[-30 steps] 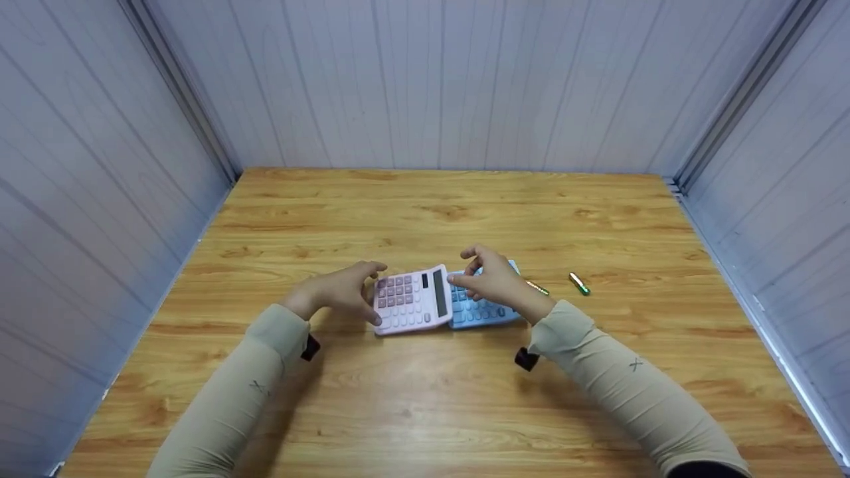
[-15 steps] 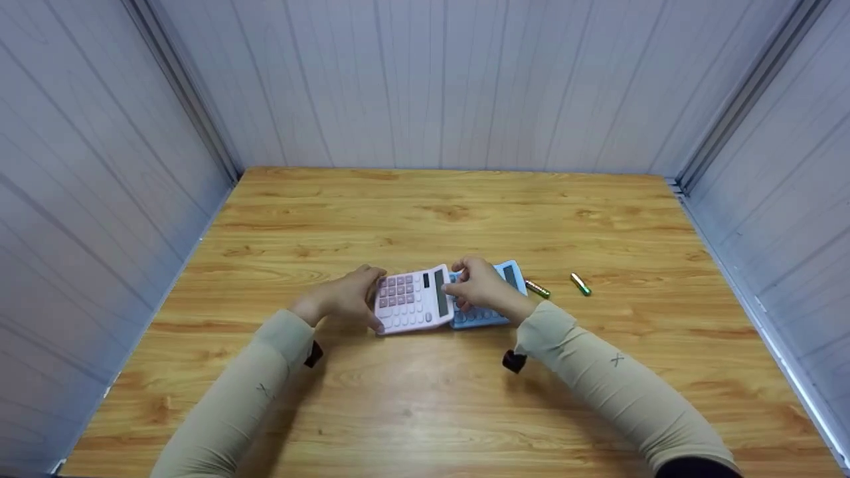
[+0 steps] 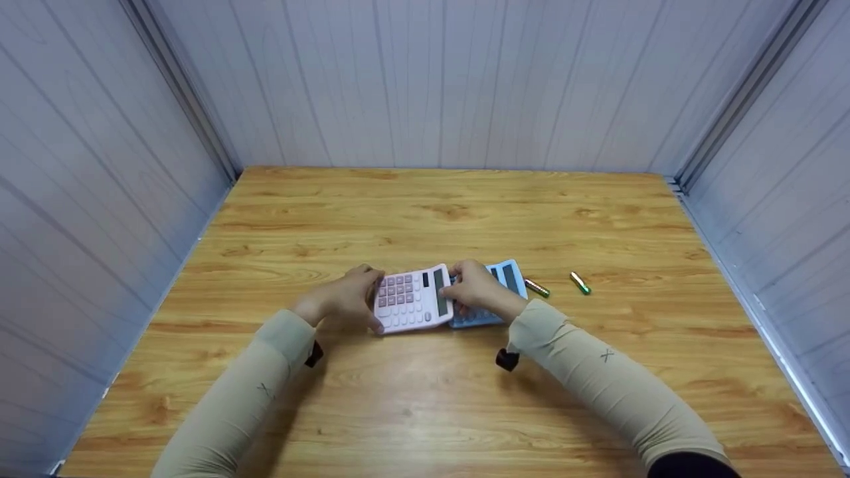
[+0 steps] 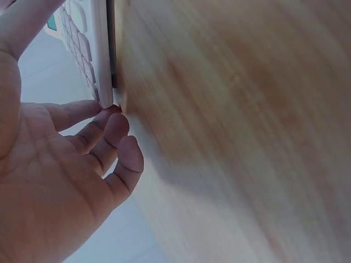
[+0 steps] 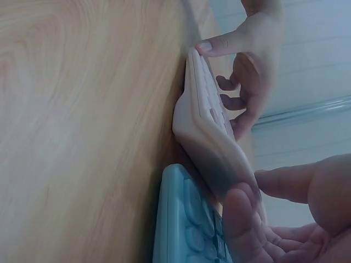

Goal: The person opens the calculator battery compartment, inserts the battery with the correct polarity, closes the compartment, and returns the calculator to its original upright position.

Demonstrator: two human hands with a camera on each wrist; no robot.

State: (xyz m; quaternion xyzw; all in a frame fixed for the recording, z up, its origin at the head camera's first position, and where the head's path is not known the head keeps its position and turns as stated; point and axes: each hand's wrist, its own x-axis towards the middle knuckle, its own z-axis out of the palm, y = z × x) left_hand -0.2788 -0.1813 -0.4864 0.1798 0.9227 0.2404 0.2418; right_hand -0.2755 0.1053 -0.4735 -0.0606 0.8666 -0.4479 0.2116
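Observation:
A pink calculator (image 3: pixel 402 304) lies on the table with its display end toward the right, its edge against a blue calculator (image 3: pixel 508 275). My left hand (image 3: pixel 345 297) spans the pink calculator's left end, thumb at the near corner and fingers at the far one. In the left wrist view, fingertips of the left hand (image 4: pixel 60 159) touch its corner. My right hand (image 3: pixel 479 287) pinches the display end, thumb on top and fingers below the raised edge, as the right wrist view shows. That hand hides part of the blue calculator.
Right of the blue calculator lie two shiny green-gold batteries, one battery (image 3: pixel 537 287) close to it and another battery (image 3: pixel 580 283) farther right. The wooden table (image 3: pixel 425 411) is bounded by pale panelled walls (image 3: pixel 425 86) at the back and sides.
My right hand has come down leftward from above the blue calculator and pinched the pink one's display edge. My left fingers have closed in on its corners. Both calculators stay put.

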